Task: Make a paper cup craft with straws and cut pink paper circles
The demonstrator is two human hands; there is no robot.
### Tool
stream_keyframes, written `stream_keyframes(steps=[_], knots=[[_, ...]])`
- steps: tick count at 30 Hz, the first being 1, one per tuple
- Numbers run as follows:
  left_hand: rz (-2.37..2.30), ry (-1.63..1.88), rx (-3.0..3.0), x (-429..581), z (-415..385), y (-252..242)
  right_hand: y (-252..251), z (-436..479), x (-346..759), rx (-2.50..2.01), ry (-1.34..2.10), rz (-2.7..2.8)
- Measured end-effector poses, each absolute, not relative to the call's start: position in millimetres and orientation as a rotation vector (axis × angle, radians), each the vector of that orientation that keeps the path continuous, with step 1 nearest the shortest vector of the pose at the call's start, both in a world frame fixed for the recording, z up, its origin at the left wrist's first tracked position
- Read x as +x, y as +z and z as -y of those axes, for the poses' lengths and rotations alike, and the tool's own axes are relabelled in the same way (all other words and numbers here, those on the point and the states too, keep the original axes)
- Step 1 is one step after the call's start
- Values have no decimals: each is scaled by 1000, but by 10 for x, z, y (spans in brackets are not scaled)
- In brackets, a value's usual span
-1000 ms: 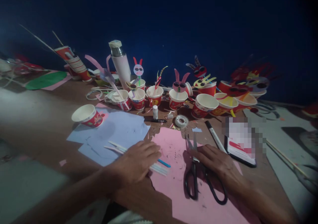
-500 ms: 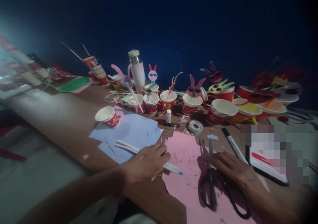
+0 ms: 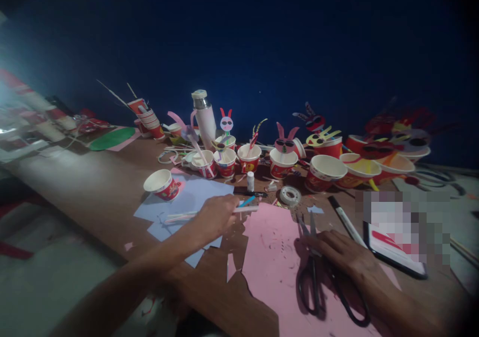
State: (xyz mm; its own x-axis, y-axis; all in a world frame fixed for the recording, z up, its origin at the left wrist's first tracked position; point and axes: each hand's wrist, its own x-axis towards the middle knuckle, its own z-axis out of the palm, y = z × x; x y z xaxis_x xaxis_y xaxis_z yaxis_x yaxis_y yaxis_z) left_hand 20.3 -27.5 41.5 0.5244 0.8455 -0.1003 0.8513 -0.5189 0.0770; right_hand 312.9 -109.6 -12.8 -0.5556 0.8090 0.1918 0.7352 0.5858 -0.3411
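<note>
The left hand (image 3: 219, 216), closed around the straws (image 3: 247, 209), has moved forward over the blue paper (image 3: 198, 188), baring more of the pink paper (image 3: 267, 262), while the right hand (image 3: 339, 252) touches the spread scissors (image 3: 314, 267), its grip unclear.

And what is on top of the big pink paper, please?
On the pink paper, open scissors lie partly under the right hand; small dark specks show too. Whatever the hand and scissors cover cannot be seen.
</note>
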Motion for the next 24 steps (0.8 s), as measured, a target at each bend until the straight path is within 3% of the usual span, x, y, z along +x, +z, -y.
stream_keyframes(steps=[8, 12, 18, 24], knots=[[-1582, 13, 2539, 209, 130, 601, -118, 1075, 3134, -1266, 255, 2533], [-1528, 440, 2223, 61, 269, 831, -35, 1052, 3160, -1255, 258, 2598], [-1137, 725, 1512, -70, 504, 963, 123, 1020, 3182, -1206, 117, 2696], [-689, 620, 762, 227, 557, 660, 98, 1005, 3219, -1208, 51, 2718]])
